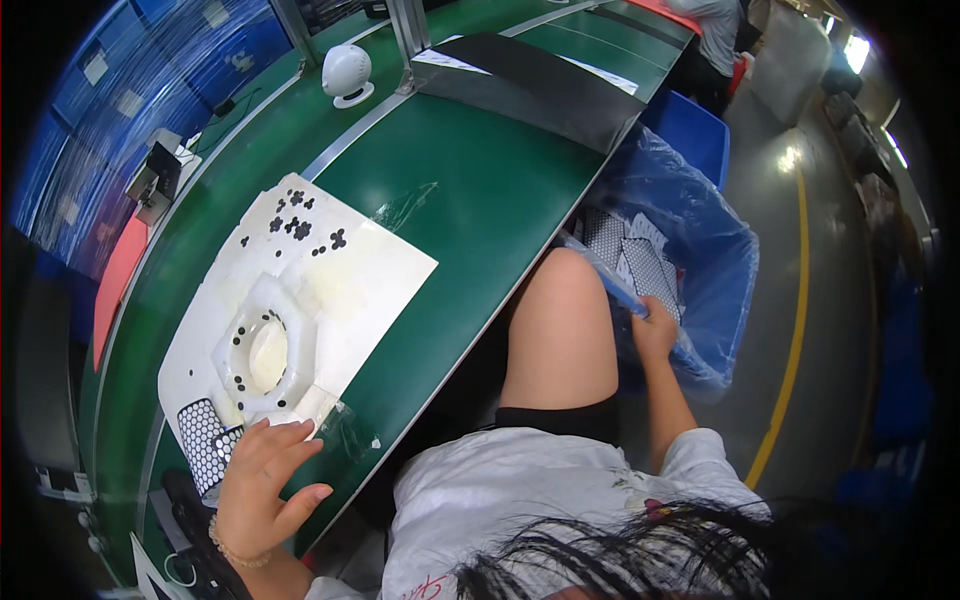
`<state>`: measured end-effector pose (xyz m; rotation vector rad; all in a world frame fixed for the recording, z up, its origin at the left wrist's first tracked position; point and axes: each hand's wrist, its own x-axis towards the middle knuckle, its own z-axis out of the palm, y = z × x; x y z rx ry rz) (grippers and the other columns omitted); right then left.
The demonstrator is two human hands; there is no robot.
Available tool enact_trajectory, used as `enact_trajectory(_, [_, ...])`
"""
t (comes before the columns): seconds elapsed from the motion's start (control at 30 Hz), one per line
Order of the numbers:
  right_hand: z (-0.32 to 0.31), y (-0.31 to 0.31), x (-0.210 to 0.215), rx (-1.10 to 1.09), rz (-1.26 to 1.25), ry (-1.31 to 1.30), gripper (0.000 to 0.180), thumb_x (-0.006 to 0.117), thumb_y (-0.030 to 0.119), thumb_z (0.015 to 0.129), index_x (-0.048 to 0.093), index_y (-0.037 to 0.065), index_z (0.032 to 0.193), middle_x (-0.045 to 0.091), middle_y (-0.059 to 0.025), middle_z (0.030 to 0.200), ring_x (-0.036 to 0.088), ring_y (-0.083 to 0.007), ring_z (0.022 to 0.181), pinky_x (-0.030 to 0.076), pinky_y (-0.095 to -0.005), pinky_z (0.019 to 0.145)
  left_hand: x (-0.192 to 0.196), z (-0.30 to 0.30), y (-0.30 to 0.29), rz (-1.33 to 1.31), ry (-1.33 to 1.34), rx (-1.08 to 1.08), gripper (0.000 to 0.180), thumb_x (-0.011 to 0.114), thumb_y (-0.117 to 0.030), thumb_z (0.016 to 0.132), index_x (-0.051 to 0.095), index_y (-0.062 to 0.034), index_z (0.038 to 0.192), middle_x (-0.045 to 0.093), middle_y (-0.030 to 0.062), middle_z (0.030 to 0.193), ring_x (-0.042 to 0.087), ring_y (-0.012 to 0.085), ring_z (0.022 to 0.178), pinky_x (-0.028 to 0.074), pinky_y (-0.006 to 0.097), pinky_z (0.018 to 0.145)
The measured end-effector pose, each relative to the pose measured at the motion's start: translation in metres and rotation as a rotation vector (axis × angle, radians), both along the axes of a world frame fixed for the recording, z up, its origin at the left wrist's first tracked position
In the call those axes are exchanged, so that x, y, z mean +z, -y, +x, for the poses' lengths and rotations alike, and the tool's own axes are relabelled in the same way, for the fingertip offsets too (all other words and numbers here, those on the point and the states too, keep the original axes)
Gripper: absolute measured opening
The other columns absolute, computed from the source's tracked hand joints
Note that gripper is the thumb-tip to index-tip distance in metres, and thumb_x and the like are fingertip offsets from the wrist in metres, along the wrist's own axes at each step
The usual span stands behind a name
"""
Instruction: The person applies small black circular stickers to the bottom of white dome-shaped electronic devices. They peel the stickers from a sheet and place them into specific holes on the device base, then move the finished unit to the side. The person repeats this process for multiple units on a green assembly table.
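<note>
My left hand (262,482) hovers at the near end of a white board (385,275), fingers stretched and thumb apart, holding nothing I can see. Just beyond its fingertips sits a white hexagonal ring-shaped fixture (303,345) with small black round pieces (238,378) in and around its opening. Beside the hand lies a black sheet covered in white dots (200,437). Down at my right, my right hand (655,328) is closed on the near rim of a blue bin (745,290) lined with clear plastic. Dotted sheets (640,262) lie inside that bin.
Several loose black round and flower-shaped pieces (297,230) are on the board's far part. A white fan (347,75) stands at the back of the green table (480,170), near a metal post (408,40). A dark curved panel (530,85) lies farther along. Another person (715,35) is at the far end.
</note>
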<state>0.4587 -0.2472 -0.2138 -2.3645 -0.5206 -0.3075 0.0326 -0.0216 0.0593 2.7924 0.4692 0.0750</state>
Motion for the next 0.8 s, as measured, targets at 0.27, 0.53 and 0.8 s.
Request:
enact_trajectory(0.27, [-0.003,-0.017,0.012,0.067,-0.131,-0.134,0.023,0.060,0.018,0.068,0.062,0.009,0.090,0.062,-0.0150,0.084,0.058,-0.0343,0.079,0.045,-0.0423,0.069,-0.016,0.018,-0.014,-0.125,-0.068,-0.056,0.037,0.067,-0.024,0.070,0.059,-0.0034,0.099,0.058,0.0137,0.107,0.053,0.0310,0.100,0.035,0.046,0.091])
enact_trajectory(0.53, [0.023,0.000,0.054,0.534,-0.027,-0.170,0.030,0.065,0.022,0.071,0.060,0.002,0.093,0.060,-0.0133,0.094,0.057,-0.0302,0.088,0.043,-0.0371,0.078,0.012,0.054,-0.018,-0.069,-0.212,-0.079,0.037,0.065,-0.027,0.073,0.059,-0.0045,0.101,0.058,0.0121,0.107,0.053,0.0297,0.100,0.037,0.045,0.088])
enact_trajectory(0.8, [0.077,-0.040,0.171,0.529,0.358,-0.137,0.019,0.063,0.010,0.074,0.061,0.000,0.090,0.061,-0.0113,0.088,0.058,-0.0213,0.085,0.043,-0.0294,0.078,0.099,0.104,-0.024,-0.059,-0.234,-0.075,0.042,0.061,-0.028,0.077,0.054,-0.0044,0.111,0.051,0.0161,0.118,0.045,0.0327,0.111,0.031,0.048,0.096])
